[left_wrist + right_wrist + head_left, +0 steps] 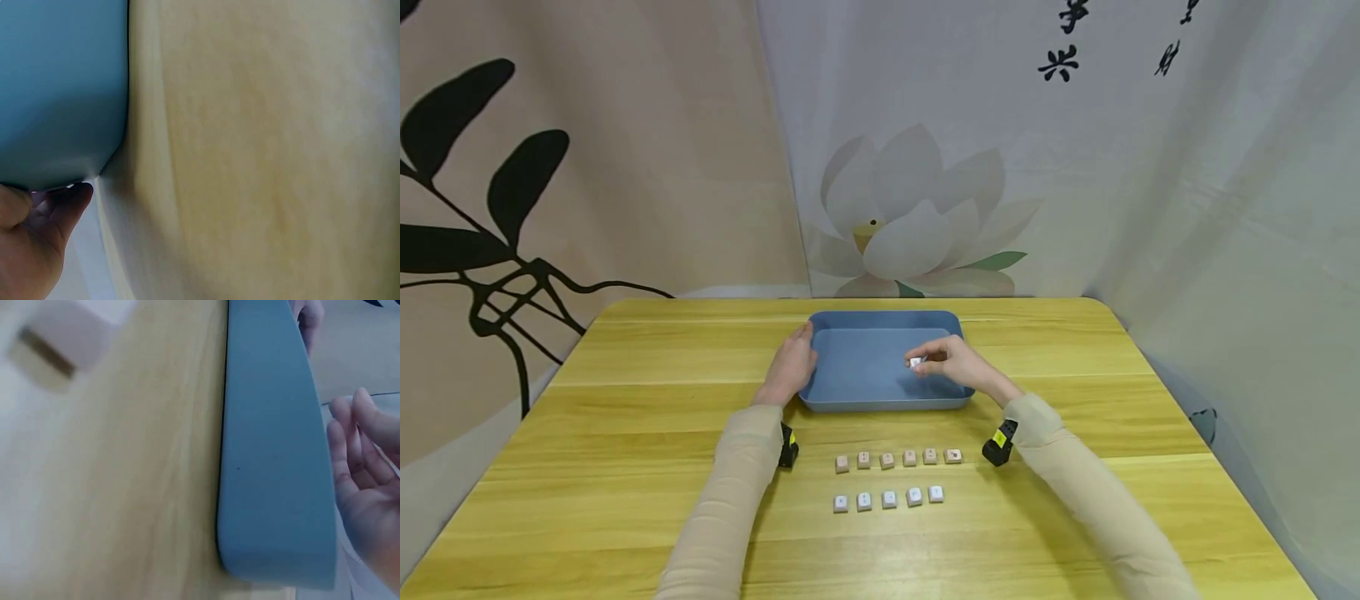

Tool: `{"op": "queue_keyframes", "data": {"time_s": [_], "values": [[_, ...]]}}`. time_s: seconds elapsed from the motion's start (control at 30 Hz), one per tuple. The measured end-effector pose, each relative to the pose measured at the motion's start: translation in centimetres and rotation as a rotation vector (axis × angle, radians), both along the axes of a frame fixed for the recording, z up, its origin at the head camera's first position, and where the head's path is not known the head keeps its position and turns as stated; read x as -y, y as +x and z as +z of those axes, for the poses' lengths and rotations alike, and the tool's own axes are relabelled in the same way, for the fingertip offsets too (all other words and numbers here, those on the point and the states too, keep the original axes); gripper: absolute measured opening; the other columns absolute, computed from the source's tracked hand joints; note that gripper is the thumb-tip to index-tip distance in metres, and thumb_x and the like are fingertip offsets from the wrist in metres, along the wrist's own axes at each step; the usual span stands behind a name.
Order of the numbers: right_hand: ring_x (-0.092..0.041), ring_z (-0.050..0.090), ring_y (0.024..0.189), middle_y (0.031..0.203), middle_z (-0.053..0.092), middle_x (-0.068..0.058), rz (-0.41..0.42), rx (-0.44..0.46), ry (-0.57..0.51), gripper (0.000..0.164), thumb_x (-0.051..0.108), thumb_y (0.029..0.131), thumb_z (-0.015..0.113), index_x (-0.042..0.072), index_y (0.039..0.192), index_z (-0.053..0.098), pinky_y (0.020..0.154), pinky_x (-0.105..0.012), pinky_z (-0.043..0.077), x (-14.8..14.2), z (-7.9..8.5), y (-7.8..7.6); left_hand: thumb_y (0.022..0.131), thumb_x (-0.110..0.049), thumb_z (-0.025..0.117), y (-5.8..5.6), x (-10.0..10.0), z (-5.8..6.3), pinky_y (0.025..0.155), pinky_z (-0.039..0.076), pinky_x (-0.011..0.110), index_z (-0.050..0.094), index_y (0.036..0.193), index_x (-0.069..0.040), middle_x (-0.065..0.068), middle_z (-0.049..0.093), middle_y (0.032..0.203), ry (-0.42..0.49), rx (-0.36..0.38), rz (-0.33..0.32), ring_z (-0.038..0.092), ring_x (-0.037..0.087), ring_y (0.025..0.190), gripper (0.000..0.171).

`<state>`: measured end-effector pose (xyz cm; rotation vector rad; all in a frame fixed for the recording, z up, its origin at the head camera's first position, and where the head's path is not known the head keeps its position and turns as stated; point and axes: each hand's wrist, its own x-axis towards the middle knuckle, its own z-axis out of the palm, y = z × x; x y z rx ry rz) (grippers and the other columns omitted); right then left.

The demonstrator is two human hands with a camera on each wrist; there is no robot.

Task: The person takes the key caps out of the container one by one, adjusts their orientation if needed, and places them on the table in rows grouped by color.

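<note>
A blue tray (865, 403) stands toward the far side of the table. At its left side my left hand (792, 363) grips the edge; the left wrist view shows the thumb and fingers (74, 203) at the tray wall (62, 75). Over the right part of the tray, my right hand (951, 360) pinches a small white keycap (915, 362) between thumb and fingertips. From the right wrist camera, the right hand (369, 469) appears beyond the tray wall (275, 450), the keycap hidden by the fingers.
Between the forearms and in front of the tray lie two rows of keycaps: several pinkish ones in the back row (887, 460) and several white ones in the front row (889, 499). The wooden table (625, 400) meets a printed curtain (700, 167) behind.
</note>
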<state>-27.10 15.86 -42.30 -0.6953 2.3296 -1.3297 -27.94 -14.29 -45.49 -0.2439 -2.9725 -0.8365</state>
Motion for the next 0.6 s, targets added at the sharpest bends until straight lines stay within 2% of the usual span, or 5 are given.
{"op": "queue_keyframes", "data": {"time_s": [0.13, 0.3, 0.43, 0.6], "values": [[-0.031, 0.066, 0.102, 0.119, 0.066, -0.017, 0.01, -0.016, -0.001, 0.038, 0.016, 0.092, 0.061, 0.0, 0.126, 0.06, 0.091, -0.043, 0.057, -0.8, 0.3, 1.3, 0.093, 0.001, 0.042, 0.0, 0.0, 0.0, 0.115, 0.033, 0.047, 0.028, 0.144, 0.011, 0.026, 0.03, 0.152, -0.003, -0.006, -0.003, 0.032, 0.039, 0.14, 0.054], [-0.031, 0.064, 0.093, 0.116, 0.064, -0.021, 0.03, -0.056, -0.025, 0.038, 0.014, 0.091, 0.062, -0.001, 0.125, 0.06, 0.078, -0.043, 0.057, -1.6, 0.4, 3.2, 0.094, 0.001, 0.042, 0.1, 0.0, -0.1, 0.115, 0.033, 0.047, 0.026, 0.145, 0.01, 0.026, 0.028, 0.152, -0.005, 0.0, -0.007, 0.031, 0.04, 0.14, 0.054], [-0.023, 0.06, 0.081, 0.113, 0.065, -0.018, 0.035, -0.098, -0.036, 0.037, 0.015, 0.09, 0.063, 0.0, 0.124, 0.062, 0.065, -0.029, 0.052, -2.2, -0.1, 4.9, 0.094, 0.001, 0.041, 0.0, 0.0, -0.1, 0.114, 0.034, 0.048, 0.027, 0.144, 0.011, 0.027, 0.028, 0.152, -0.004, -0.005, -0.013, 0.031, 0.041, 0.139, 0.054], [-0.007, 0.053, 0.078, 0.11, 0.064, -0.015, 0.03, -0.142, -0.05, 0.036, 0.016, 0.089, 0.064, -0.001, 0.121, 0.064, 0.062, -0.018, 0.046, -3.2, -0.6, 6.9, 0.094, 0.0, 0.041, 0.0, 0.0, -0.1, 0.115, 0.034, 0.047, 0.025, 0.145, 0.009, 0.026, 0.027, 0.153, 0.006, 0.011, -0.004, 0.03, 0.039, 0.14, 0.055]]}}
